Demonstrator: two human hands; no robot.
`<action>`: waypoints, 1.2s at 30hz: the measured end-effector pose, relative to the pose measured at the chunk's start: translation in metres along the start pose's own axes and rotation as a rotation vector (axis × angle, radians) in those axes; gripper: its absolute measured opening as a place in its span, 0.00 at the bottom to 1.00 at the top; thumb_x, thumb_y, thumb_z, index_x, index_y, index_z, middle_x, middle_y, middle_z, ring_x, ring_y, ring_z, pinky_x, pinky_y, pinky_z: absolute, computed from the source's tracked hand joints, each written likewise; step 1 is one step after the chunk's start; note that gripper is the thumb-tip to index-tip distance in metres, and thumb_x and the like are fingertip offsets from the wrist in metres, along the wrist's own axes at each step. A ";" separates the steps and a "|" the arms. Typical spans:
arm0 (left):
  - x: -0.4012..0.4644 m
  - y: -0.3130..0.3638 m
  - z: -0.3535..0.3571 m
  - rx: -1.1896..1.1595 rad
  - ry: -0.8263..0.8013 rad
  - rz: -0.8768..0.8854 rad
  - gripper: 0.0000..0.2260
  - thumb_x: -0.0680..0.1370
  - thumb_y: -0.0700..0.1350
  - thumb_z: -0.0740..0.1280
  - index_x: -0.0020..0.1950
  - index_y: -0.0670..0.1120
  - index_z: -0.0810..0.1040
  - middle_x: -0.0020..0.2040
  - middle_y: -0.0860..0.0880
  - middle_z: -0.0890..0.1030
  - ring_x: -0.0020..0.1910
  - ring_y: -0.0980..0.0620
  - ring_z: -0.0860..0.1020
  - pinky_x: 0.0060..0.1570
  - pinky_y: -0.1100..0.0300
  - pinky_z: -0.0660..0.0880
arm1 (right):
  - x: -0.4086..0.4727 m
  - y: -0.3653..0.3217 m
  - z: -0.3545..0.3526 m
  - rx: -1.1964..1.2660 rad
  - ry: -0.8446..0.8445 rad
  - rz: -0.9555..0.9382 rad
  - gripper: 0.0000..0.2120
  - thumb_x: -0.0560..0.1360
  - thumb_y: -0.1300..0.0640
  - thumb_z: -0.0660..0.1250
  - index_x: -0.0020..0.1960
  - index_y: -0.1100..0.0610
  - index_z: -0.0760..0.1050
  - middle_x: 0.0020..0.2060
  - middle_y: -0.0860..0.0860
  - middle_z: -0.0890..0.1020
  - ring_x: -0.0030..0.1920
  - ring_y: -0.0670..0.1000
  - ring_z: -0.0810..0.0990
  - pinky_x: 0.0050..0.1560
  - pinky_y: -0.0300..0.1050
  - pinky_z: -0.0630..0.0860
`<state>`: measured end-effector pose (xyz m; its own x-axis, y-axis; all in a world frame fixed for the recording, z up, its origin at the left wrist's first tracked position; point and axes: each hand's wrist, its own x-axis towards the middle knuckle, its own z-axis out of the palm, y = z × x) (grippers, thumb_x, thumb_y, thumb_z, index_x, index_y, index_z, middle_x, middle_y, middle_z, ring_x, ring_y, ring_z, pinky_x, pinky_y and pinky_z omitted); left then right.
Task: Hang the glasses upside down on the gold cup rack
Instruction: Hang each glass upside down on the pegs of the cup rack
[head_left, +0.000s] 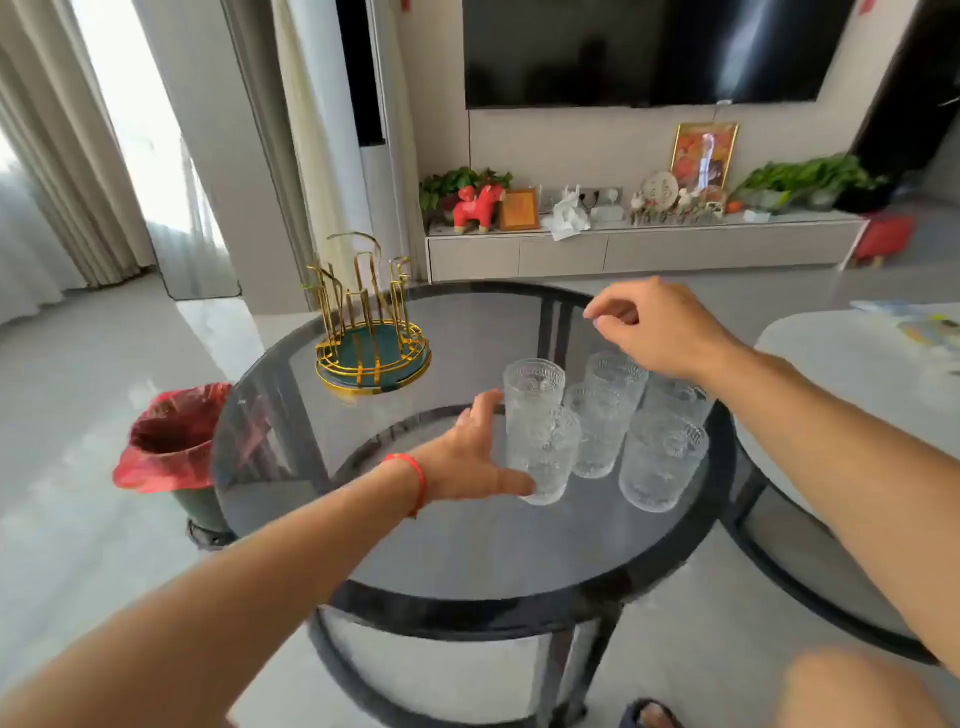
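While six clear embossed glasses (602, 426) stand upright, clustered on round dark glass desk (467, 545), left hand (475, 457) spreads open beside nearest one; right hand (660, 327) hovers above, fingers loosely curled, w/ nothing held. Gold wire cup rack (371, 322) sits well apart, desk's far-left.

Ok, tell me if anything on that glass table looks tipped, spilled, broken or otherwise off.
Nothing stands out. The six embossed glasses stand upright in a tight cluster on the round glass table, with no spill or visible breakage. The gold cup rack sits level and holds no glasses. The left hand is open beside the nearest glass.
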<state>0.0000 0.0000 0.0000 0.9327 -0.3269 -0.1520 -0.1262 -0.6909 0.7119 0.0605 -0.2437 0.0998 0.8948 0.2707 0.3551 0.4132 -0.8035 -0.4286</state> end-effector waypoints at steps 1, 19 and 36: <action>-0.002 0.004 0.010 -0.004 0.055 0.021 0.51 0.68 0.53 0.80 0.81 0.54 0.48 0.76 0.44 0.64 0.74 0.44 0.66 0.73 0.49 0.68 | -0.015 0.000 0.001 0.051 0.035 0.015 0.08 0.78 0.57 0.68 0.50 0.47 0.84 0.44 0.46 0.87 0.45 0.44 0.83 0.51 0.44 0.78; -0.024 -0.012 -0.028 -0.850 0.468 -0.067 0.39 0.61 0.57 0.80 0.70 0.49 0.74 0.60 0.41 0.81 0.58 0.44 0.82 0.42 0.49 0.85 | -0.089 -0.065 0.114 0.463 0.018 0.224 0.17 0.83 0.48 0.61 0.72 0.48 0.72 0.65 0.46 0.78 0.61 0.44 0.78 0.57 0.39 0.73; 0.043 -0.159 -0.098 0.180 0.739 -0.038 0.23 0.80 0.57 0.65 0.74 0.54 0.74 0.79 0.50 0.68 0.78 0.49 0.62 0.76 0.50 0.61 | 0.140 -0.082 0.135 0.736 0.307 0.344 0.26 0.78 0.45 0.69 0.74 0.51 0.69 0.69 0.50 0.74 0.55 0.48 0.79 0.47 0.51 0.82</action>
<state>0.0933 0.1588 -0.0528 0.9132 0.1722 0.3693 -0.0835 -0.8080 0.5833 0.1749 -0.0688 0.0727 0.9485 -0.1647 0.2705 0.2278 -0.2388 -0.9440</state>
